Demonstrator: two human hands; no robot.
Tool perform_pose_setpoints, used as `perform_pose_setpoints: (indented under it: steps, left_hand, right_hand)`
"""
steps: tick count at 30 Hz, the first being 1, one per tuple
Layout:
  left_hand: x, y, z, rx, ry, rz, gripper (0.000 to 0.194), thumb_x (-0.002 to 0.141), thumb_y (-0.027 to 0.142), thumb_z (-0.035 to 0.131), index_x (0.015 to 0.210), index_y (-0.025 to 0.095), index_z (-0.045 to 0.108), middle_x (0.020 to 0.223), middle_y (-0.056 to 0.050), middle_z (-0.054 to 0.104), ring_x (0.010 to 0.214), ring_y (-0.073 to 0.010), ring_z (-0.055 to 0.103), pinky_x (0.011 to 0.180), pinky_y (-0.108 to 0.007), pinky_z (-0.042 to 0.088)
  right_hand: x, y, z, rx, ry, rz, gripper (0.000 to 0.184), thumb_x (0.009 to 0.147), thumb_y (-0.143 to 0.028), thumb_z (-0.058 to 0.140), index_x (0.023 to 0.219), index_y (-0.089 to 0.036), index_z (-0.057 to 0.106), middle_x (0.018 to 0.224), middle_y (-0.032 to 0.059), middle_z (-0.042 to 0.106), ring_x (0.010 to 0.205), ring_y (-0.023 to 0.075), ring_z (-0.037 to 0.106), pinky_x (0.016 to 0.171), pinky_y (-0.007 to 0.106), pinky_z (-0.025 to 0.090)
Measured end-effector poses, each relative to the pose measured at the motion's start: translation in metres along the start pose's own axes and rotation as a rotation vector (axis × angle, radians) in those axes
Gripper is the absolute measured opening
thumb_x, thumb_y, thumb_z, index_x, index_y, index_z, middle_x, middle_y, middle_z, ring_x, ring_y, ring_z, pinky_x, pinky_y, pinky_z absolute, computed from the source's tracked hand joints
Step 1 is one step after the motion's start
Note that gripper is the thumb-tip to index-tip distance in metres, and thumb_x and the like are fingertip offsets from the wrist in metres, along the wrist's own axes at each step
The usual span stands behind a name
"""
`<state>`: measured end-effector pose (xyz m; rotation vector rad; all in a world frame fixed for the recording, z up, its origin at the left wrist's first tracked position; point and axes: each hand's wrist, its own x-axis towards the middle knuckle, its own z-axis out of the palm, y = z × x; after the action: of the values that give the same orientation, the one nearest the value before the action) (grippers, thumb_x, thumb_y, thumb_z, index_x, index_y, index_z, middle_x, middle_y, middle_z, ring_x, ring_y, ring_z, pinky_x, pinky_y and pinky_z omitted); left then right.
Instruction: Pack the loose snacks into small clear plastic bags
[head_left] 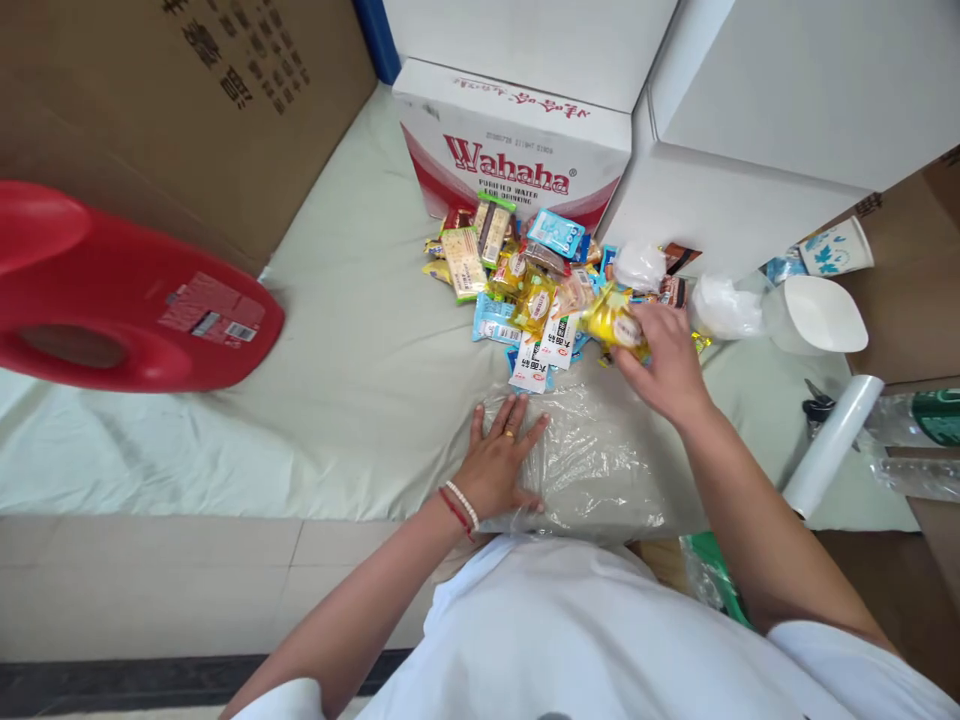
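shiny yellow packet, pinched by right fingers, left fingers spread flat, glossy clear plastic beneath

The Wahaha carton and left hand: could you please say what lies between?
Packaged snacks lie piled between the Wahaha carton and left hand, in the head view.

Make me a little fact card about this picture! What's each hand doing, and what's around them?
Left hand: the left hand is spread on a clear plastic sheet or bag
Right hand: the right hand holds a yellow packet
Middle: a pile of wrapped snacks
Behind the pile: a Wahaha box
Far left: a red jug with a handle
Right side: a cup with blue leaves, a white bowl, a whitish roll
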<state>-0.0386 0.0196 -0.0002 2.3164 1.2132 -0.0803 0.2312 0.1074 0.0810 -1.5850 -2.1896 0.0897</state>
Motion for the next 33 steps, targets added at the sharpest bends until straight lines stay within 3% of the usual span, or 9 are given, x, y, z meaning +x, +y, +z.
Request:
perform_pose_setpoints:
  steps: [3,7,11,15,19,23,26,30,33]
  left_hand:
    - [0.003,-0.001,-0.006,-0.029,-0.017,-0.001,0.132,0.060,0.060,0.090,0.166,0.022,0.020,0.173,-0.022,-0.001,0.161,-0.0444,0.005,0.122,-0.074,-0.002]
    - [0.000,-0.008,-0.010,-0.027,-0.006,0.010,0.133,0.063,0.055,0.090,0.166,0.017,0.014,0.173,-0.024,-0.002,0.161,-0.0423,0.004,0.124,-0.072,0.002]
    - [-0.022,-0.019,-0.006,0.013,0.141,0.041,0.118,0.073,0.048,0.085,0.166,0.021,0.019,0.173,-0.023,0.003,0.161,-0.0439,0.006,0.123,-0.073,0.007]
    - [-0.055,-0.027,-0.003,0.056,0.294,0.266,0.073,0.086,0.019,0.068,0.154,0.036,0.046,0.169,-0.008,0.034,0.161,-0.0384,0.011,0.124,-0.072,0.001]
    - [-0.078,-0.031,0.001,-0.112,0.147,0.509,0.058,0.080,0.010,0.057,0.134,0.030,0.063,0.150,-0.005,0.061,0.154,-0.0288,0.036,0.130,-0.062,0.004]
    - [-0.085,-0.036,0.010,-0.242,0.089,0.489,0.041,0.082,0.014,0.057,0.120,0.023,0.065,0.145,-0.011,0.064,0.146,-0.0278,0.049,0.130,-0.058,0.014]
    - [-0.081,-0.040,0.009,-0.349,0.137,0.427,0.014,0.092,0.019,0.055,0.100,0.024,0.066,0.129,-0.008,0.073,0.133,-0.0234,0.061,0.126,-0.050,0.028]
    - [-0.061,-0.045,-0.007,-0.501,0.266,0.236,0.015,0.099,0.030,0.053,0.096,0.023,0.066,0.105,-0.007,0.077,0.111,-0.0206,0.069,0.106,-0.041,0.048]
    - [-0.038,-0.048,-0.017,-0.417,0.415,-0.007,0.023,0.096,0.038,0.055,0.082,0.022,0.064,0.090,-0.007,0.073,0.102,-0.0248,0.065,0.096,-0.043,0.049]
  right_hand:
    - [-0.036,-0.022,-0.015,0.144,-0.303,-0.237,0.052,0.086,-0.022,0.062,0.137,-0.019,0.058,0.129,0.0142,0.064,0.138,0.0351,0.043,0.113,0.056,0.038]
    - [-0.075,-0.049,0.019,0.090,-0.573,-0.229,0.052,0.085,-0.015,0.063,0.136,-0.018,0.061,0.125,0.0145,0.065,0.141,0.0356,0.041,0.119,0.061,0.028]
    - [-0.097,-0.048,0.035,0.067,-0.527,-0.181,0.058,0.091,-0.022,0.065,0.148,-0.019,0.052,0.146,0.0170,0.054,0.147,0.0371,0.035,0.121,0.065,0.024]
    - [-0.126,-0.034,0.000,0.276,-0.490,-0.222,0.067,0.097,-0.038,0.064,0.158,-0.024,0.039,0.156,0.0176,0.044,0.145,0.0332,0.040,0.117,0.057,0.039]
    - [-0.179,-0.020,-0.022,0.321,-0.581,-0.255,0.063,0.092,-0.044,0.072,0.149,-0.024,0.052,0.150,0.0167,0.052,0.143,0.0336,0.043,0.116,0.056,0.043]
    - [-0.218,-0.005,-0.009,0.311,-0.478,-0.224,0.032,0.099,-0.023,0.058,0.130,-0.024,0.067,0.143,0.0141,0.060,0.139,0.0305,0.048,0.116,0.058,0.042]
    - [-0.209,0.005,-0.006,0.523,-0.444,-0.174,0.024,0.102,-0.024,0.052,0.115,-0.024,0.072,0.121,0.0112,0.071,0.124,0.0252,0.060,0.106,0.048,0.051]
    - [-0.160,0.021,-0.015,0.661,-0.523,0.113,0.029,0.103,-0.042,0.053,0.110,-0.022,0.072,0.100,0.0082,0.074,0.094,0.0208,0.069,0.086,0.035,0.055]
    - [-0.113,0.037,-0.017,0.588,-0.606,0.245,0.040,0.102,-0.051,0.050,0.110,-0.019,0.071,0.090,0.0060,0.073,0.081,0.0196,0.067,0.076,0.031,0.053]
